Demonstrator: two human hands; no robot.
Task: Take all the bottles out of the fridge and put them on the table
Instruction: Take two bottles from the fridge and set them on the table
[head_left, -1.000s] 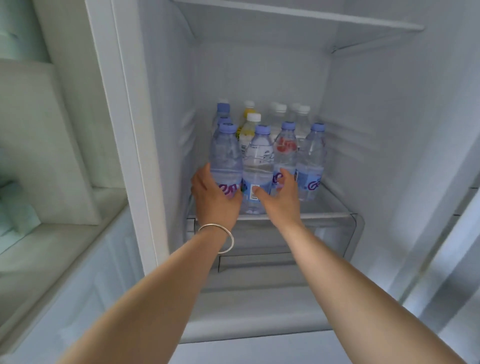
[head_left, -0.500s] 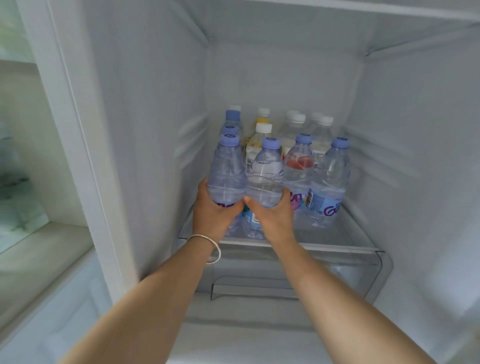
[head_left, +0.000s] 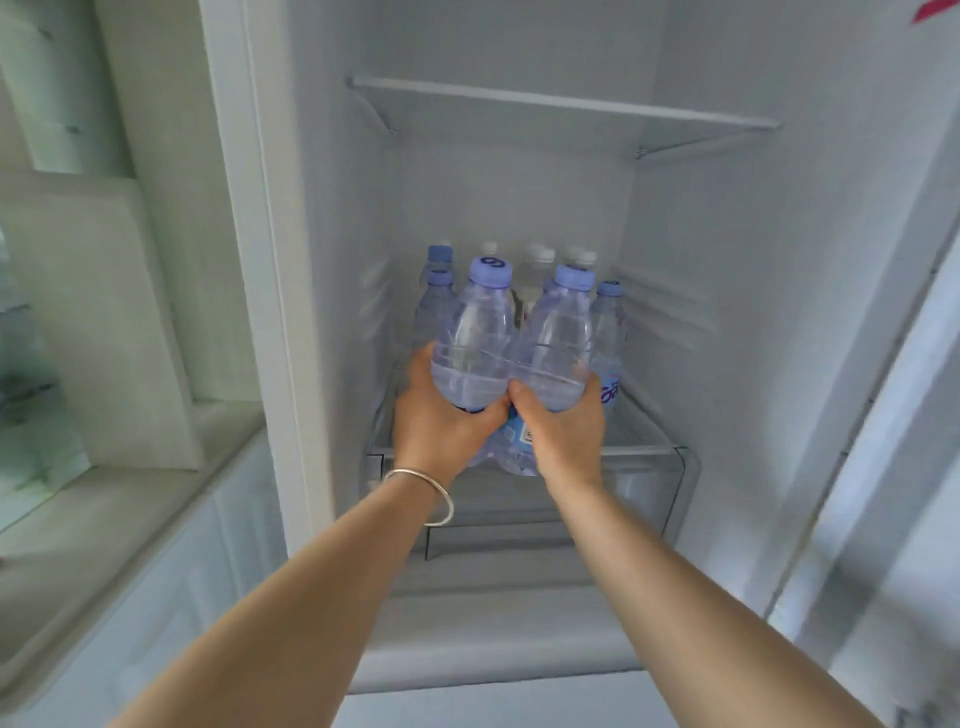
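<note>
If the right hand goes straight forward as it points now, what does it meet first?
Probably the blue-capped bottle standing on the shelf just behind the right hand and its held bottle; depth is unclear.

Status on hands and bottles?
Left hand grips one bottle, right hand grips another. Both bottles upright, above the shelf. More bottles behind. Nothing blocks the way out.

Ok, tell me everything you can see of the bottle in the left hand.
The bottle in the left hand is clear, faintly violet plastic with a lilac screw cap bearing a dark ring mark. It looks partly full of clear liquid. It stands roughly upright, lifted in front of the rows on the fridge shelf. The left hand wraps its lower body, hiding most of the label. Its side presses against the matching bottle in the right hand.
</note>
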